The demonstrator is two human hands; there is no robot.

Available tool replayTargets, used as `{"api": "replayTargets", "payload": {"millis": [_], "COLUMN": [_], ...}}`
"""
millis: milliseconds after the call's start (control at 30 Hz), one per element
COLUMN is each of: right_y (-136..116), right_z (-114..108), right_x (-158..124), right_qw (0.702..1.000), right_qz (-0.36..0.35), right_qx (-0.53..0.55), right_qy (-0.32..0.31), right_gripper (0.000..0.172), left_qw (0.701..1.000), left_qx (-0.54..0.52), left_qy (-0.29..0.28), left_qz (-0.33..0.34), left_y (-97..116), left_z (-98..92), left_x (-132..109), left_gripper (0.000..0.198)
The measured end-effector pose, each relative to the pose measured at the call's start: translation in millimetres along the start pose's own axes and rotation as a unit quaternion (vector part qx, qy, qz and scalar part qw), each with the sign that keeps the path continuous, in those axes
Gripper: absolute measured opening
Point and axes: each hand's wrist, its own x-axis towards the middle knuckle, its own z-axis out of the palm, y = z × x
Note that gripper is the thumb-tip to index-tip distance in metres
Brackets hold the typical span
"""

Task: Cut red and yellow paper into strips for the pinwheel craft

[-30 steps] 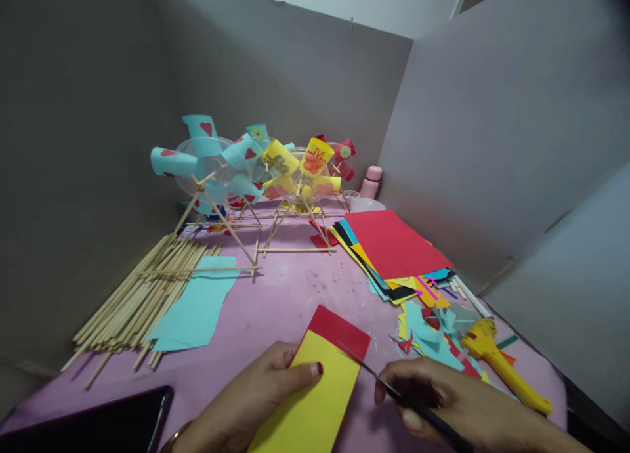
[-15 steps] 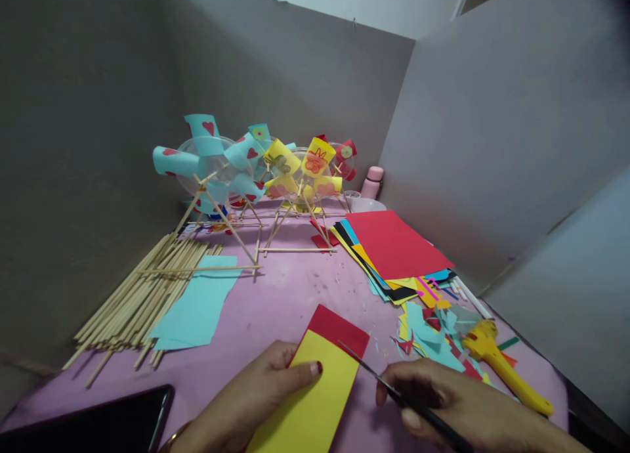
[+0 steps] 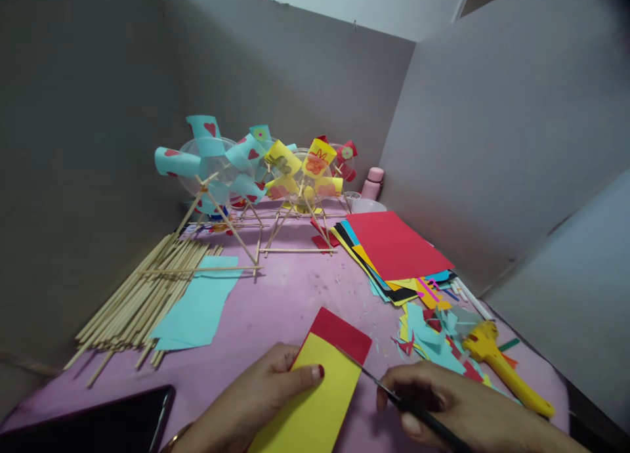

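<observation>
Yellow paper strip [image 3: 315, 407] lies on the pink worktop [image 3: 290, 295] at the near edge, over a red strip [image 3: 342, 333] whose far end alone shows; its lower end is cut off by the frame. Left hand [image 3: 256, 404] presses it, thumb on top, fingers partly hidden beneath. Right hand [image 3: 453, 407] pinches a thin dark tool [image 3: 394, 395], tip meeting the strip's right edge; what kind of tool is unclear. Open worktop beyond, between wooden sticks [image 3: 142, 295] and paper stack [image 3: 394, 249]. Dark phone [image 3: 98, 423] cropped at lower left.
</observation>
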Motion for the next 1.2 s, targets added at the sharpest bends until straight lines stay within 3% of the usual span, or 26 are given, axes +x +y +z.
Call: {"api": "replayTargets", "payload": {"millis": [200, 733, 1200], "right_y": [2, -2, -8], "right_z": [0, 1, 2], "right_x": [-1, -6, -6], "right_qw": [1.0, 0.999, 0.999], "right_qz": [-0.004, 0.021, -0.006], "right_qx": [0.012, 0.009, -0.003], "right_qy": [0.003, 0.033, 0.036], "right_gripper": [0.045, 0.045, 0.044], "left_qw": [1.0, 0.999, 0.998], "left_qx": [-0.001, -0.034, -0.054], "left_qy": [0.025, 0.007, 0.008], "left_qz": [-0.015, -0.012, -0.009], "left_y": [2, -2, -2], "left_z": [1.1, -2.0, -1.0], "left_x": [-2, 1, -1], "left_gripper": [0.024, 0.024, 0.026]}}
